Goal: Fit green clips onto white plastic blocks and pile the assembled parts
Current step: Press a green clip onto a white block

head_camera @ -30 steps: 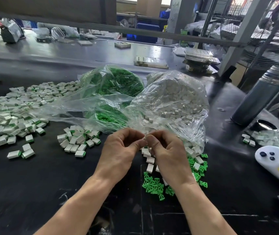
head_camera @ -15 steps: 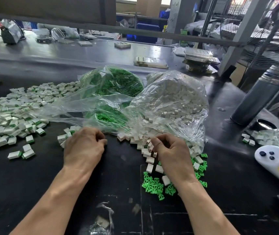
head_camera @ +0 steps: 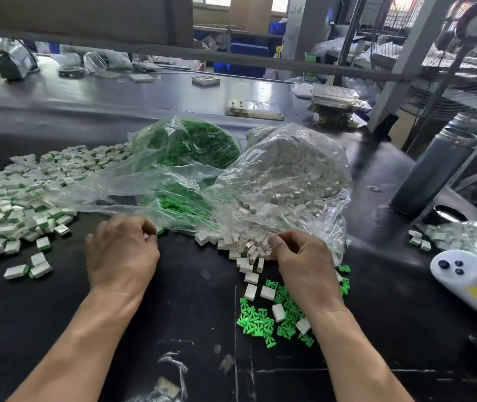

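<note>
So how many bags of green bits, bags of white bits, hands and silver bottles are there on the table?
Bag of green clips: 1
Bag of white blocks: 1
Hands: 2, the left hand and the right hand
Silver bottle: 1
Total: 5

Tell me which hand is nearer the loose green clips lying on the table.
Right. The right hand sits just above the loose green clips, its wrist crossing over them. The left hand is well off to their left, beside the assembled parts.
</note>
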### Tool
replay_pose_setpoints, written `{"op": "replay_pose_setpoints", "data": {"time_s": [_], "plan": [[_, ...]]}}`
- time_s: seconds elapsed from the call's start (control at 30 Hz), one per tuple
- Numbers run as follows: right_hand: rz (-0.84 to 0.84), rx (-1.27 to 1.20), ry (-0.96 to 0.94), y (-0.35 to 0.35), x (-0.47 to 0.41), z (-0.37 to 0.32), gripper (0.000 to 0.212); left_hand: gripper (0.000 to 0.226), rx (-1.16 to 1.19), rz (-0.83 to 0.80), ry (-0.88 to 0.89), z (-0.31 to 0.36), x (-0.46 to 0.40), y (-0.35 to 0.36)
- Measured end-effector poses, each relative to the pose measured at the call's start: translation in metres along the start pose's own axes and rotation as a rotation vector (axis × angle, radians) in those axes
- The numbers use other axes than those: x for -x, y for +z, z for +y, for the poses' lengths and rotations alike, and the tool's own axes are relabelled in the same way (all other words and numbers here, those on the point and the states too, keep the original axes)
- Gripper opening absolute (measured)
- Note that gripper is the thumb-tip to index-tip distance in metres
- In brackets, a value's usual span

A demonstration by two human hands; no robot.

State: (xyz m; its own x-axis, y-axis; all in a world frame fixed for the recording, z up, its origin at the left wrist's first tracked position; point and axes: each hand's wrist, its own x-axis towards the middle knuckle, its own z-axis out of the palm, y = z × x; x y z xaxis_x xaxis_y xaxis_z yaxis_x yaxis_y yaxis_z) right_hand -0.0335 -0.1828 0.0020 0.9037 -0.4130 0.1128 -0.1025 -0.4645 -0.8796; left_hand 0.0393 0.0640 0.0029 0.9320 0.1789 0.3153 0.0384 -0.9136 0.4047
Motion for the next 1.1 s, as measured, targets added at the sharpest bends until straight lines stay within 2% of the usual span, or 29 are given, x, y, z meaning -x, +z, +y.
{"op": "replay_pose_setpoints", "data": {"time_s": [0.1, 0.2, 0.43, 0.57, 0.67, 0.77, 0.87, 1.0, 1.1], "plan": [[-0.029, 0.118, -0.015, -0.004, 0.001, -0.003, 0.014, 0.002, 0.068, 0.033, 0.047, 0.011, 0.006, 0.001], [-0.034, 0.277, -0.02, -0.011, 0.001, -0.007, 0.012, 0.004, 0.165, -0.034, 0.116, 0.02, 0.015, 0.007], [-0.013, 0.458, 0.019, -0.024, 0.003, -0.02, 0.023, 0.028, 0.296, -0.192, 0.3, 0.033, 0.032, 0.02], [-0.067, 0.588, 0.078, -0.035, 0.0, -0.023, 0.027, 0.032, 0.323, -0.259, 0.317, 0.037, 0.036, 0.018], [-0.141, 0.669, 0.161, -0.039, -0.002, -0.023, 0.035, 0.047, 0.276, -0.308, 0.349, 0.04, 0.038, 0.019], [-0.172, 0.696, 0.15, -0.037, -0.002, -0.022, 0.039, 0.055, 0.218, -0.361, 0.333, 0.041, 0.038, 0.02], [-0.173, 0.666, 0.12, -0.034, -0.001, -0.023, 0.04, 0.053, 0.177, -0.389, 0.333, 0.041, 0.036, 0.024], [-0.199, 0.727, 0.17, -0.037, 0.0, -0.024, 0.032, 0.047, 0.234, -0.353, 0.355, 0.04, 0.035, 0.025], [-0.248, 0.741, 0.193, -0.039, 0.001, -0.025, 0.04, 0.053, 0.24, -0.371, 0.349, 0.038, 0.036, 0.023]]}}
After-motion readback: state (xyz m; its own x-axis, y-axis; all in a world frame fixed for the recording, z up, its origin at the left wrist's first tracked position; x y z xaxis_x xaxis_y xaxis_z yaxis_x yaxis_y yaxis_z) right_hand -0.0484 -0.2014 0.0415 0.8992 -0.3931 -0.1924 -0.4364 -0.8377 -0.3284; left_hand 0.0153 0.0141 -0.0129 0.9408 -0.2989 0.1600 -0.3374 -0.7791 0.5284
